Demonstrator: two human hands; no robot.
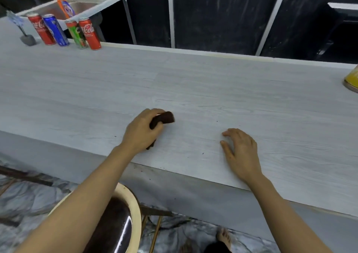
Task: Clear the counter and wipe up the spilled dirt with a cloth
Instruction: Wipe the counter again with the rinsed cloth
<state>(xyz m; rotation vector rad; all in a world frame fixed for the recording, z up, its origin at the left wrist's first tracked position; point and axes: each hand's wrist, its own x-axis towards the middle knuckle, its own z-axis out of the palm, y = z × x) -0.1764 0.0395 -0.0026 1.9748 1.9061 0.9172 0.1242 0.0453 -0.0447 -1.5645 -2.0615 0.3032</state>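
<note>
Head view of a pale wood-grain counter (193,82). The left hand (142,130) lies on the surface near the front edge, its fingers curled round a dark brown cloth (163,118); one end of the cloth juts out past the fingertips and another bit shows under the heel of the hand. The right hand (241,152) rests palm-down on the counter well apart from the left, fingers straight and slightly spread, gripping nothing.

Small dark specks of dirt (203,153) lie scattered between the two hands, and a few more sit along the front edge below the left hand.

Far beyond the left hand, at the back corner, four drink cans stand in a row: a red can (41,29), a blue can (56,30), a green can (76,34) and a second red can (90,34). Behind them is a steel sink (81,7) with an orange bottle (65,7) in it. Far to the right of the right hand, a yellow container (351,80) is cut off by the frame edge — only its base shows. Below the left forearm stands a stool (124,223) with a dark seat and cream rim.
</note>
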